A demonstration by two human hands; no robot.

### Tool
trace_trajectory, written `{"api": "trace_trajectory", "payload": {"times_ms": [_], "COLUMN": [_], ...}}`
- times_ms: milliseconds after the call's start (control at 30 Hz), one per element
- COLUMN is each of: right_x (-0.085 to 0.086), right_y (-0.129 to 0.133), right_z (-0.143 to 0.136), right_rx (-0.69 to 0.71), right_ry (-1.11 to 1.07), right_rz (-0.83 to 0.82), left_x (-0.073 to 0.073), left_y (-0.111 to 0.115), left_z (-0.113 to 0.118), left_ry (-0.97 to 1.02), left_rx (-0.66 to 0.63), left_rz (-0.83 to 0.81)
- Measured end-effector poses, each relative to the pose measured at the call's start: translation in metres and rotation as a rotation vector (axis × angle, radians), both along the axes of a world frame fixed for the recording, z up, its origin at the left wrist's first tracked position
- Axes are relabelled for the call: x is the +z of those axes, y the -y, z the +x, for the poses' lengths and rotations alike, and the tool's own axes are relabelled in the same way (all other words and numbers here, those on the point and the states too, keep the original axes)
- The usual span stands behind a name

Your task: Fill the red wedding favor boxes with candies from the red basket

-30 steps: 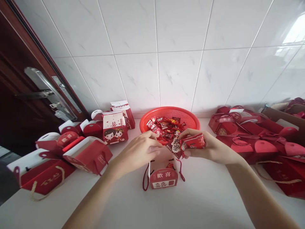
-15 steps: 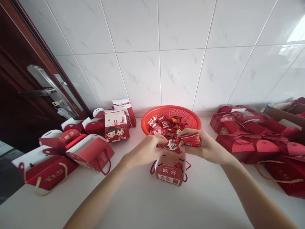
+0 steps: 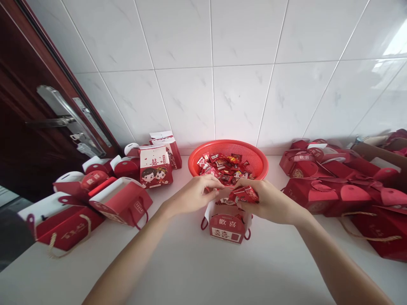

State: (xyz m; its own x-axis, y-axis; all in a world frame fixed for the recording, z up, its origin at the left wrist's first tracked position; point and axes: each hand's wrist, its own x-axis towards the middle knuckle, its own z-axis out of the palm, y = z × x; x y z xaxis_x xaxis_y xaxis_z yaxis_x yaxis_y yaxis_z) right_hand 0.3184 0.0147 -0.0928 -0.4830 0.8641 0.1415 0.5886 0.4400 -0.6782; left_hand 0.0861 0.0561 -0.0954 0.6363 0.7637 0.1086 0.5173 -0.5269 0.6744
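Observation:
A small red gift box (image 3: 225,231) with dark red cord handles stands open at the middle of the white table. My left hand (image 3: 199,192) is at its back left rim, with thumb and fingers closed on the edge of the box. Over the right side of the opening, my right hand (image 3: 270,201) grips a red candy packet (image 3: 246,194). Another red-and-white packet (image 3: 225,202) lies in the mouth of the box, below my fingers. Just behind both hands, a red plastic basket (image 3: 194,157) contains many wrapped candies (image 3: 227,164).
Several open red boxes (image 3: 122,201) and a box with cartoon figures (image 3: 154,167) stand on the left. Closed red boxes (image 3: 313,195) crowd the right side. A tiled wall (image 3: 241,101) rises behind, and a dark door (image 3: 28,101) with a metal handle is at far left.
The packet between both hands has gone down into the box mouth. My left hand has let go of it and moved to the box rim; my right hand has lowered slightly, still gripping a packet.

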Motion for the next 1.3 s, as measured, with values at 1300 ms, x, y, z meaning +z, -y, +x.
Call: {"api": "trace_trajectory", "payload": {"times_ms": [1300], "right_x": [0.0], "right_y": [0.014], "right_z": [-0.014], "right_rx": [-0.017], "right_ry": [-0.485], "right_rz": [-0.031], "left_x": [0.009], "left_y": [0.03], "left_z": [-0.013], "left_ry": [-0.338], "left_rx": [-0.105], "left_rz": [-0.058]}}
